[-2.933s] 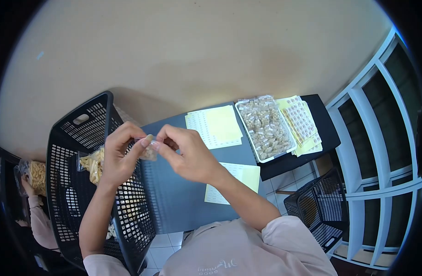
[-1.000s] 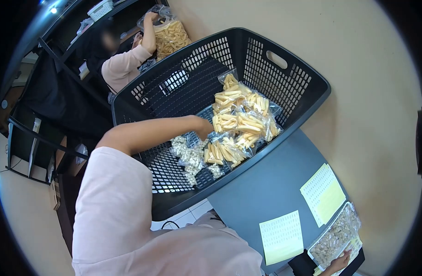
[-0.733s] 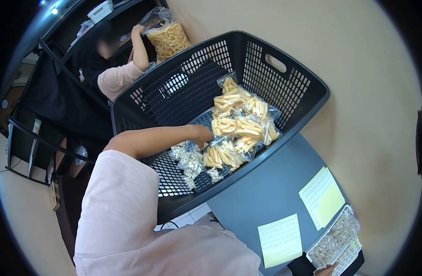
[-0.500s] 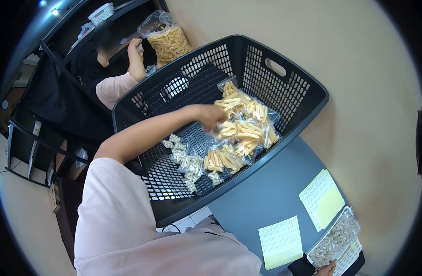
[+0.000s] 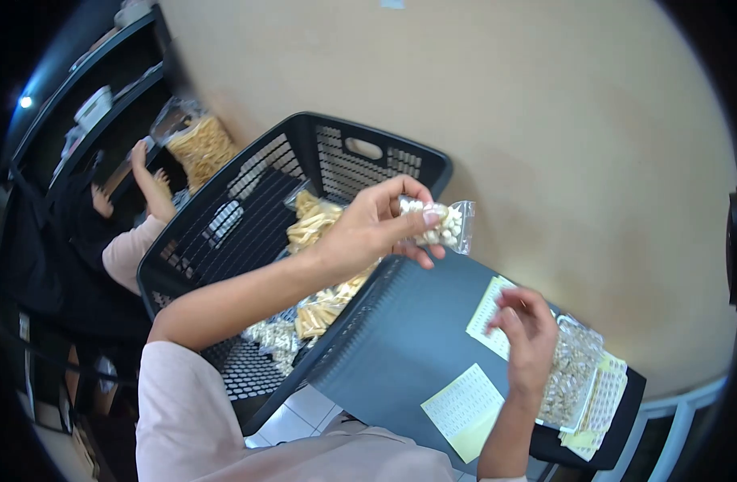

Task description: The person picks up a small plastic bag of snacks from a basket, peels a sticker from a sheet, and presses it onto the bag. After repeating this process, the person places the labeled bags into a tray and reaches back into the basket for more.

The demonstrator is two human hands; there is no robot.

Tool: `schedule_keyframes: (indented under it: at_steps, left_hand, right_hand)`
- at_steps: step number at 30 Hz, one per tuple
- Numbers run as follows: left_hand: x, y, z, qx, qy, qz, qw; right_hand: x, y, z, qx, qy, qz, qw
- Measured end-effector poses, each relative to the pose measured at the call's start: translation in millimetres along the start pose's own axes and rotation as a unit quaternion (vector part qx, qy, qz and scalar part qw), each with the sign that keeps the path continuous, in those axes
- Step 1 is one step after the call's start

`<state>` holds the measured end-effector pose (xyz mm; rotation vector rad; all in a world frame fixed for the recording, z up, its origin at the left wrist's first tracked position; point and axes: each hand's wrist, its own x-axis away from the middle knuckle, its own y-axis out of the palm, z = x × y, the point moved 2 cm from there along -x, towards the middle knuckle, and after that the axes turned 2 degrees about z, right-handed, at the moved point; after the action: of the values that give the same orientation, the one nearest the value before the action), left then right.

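My left hand (image 5: 380,229) holds a small clear bag of white pieces (image 5: 445,223) between thumb and fingers, over the near right edge of the black basket (image 5: 336,365). Over the sticker sheets on the grey table, my right hand (image 5: 529,333) is raised with its thumb and index finger curled towards each other; whether anything small is between them cannot be made out. Inside the basket lie bags of pale yellow sticks (image 5: 314,223) and, at the near left, small bags of white pieces (image 5: 276,337).
The grey table (image 5: 384,329) bears a sticker sheet (image 5: 465,410), another sheet (image 5: 489,317) and a clear tray of small packets (image 5: 571,377) over more sheets. Another person (image 5: 131,249) is at the far left, near a large bag of yellow snacks (image 5: 200,153) and shelves.
My left hand has come out of the basket with a bag of white pieces. My right hand has risen from beside the tray. The view has shifted to the right.
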<state>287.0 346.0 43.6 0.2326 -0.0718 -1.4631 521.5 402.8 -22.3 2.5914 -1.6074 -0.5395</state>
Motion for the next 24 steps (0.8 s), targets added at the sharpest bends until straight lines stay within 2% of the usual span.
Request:
schedule_keyframes:
  at_steps: [2,4,7,9,10,12,14,15,16,17,20,21,22,24]
  left_hand:
    - [0,22,-6,0.066,-0.001,-0.034,0.997]
    - [0,37,-14,0.060,-0.015,-0.069,0.996]
    - [-4,46,-17,0.029,-0.013,-0.108,0.994]
    - [-6,50,-13,-0.056,0.047,-0.106,0.992]
    - [-9,49,-10,-0.054,0.047,-0.116,0.991]
    - [-17,44,-3,-0.096,0.077,-0.064,0.990]
    - [-25,46,3,-0.169,0.096,-0.028,0.981]
    - [-29,48,3,-0.201,0.114,-0.041,0.972]
    - [-32,50,2,-0.234,0.128,-0.055,0.962]
    - [-35,53,3,-0.233,0.130,-0.064,0.962]
    - [-40,71,0,-0.252,0.077,-0.118,0.957]
    - [-41,83,1,-0.297,0.105,-0.112,0.943]
    - [-44,94,2,-0.342,0.133,-0.107,0.924]
    - [-46,109,-2,-0.305,0.131,-0.111,0.937]
  right_hand:
    - [-10,25,-20,-0.050,-0.028,0.003,0.998]
    - [-18,26,-22,-0.036,-0.046,0.002,0.998]
    - [-22,14,-31,0.001,-0.063,-0.005,0.998]
    - [-21,1,-39,0.017,-0.061,0.001,0.998]
    - [-24,-14,-42,0.021,-0.064,0.010,0.998]
    - [-25,-50,-45,-0.105,-0.091,-0.149,0.979]
    - [-35,-72,-32,-0.065,-0.087,-0.139,0.984]
    - [-39,-74,-27,0.153,-0.071,-0.064,0.984]
    - [-38,-79,-22,0.361,-0.047,0.017,0.931]
    - [-35,-81,-18,0.227,-0.001,-0.017,0.974]
    - [-25,-77,-29,0.190,-0.034,-0.026,0.981]
    - [-24,-73,-35,0.266,-0.063,0.005,0.962]
    - [-22,-69,-39,0.266,-0.062,0.011,0.962]
    - [-19,-62,-50,0.143,-0.088,-0.026,0.986]
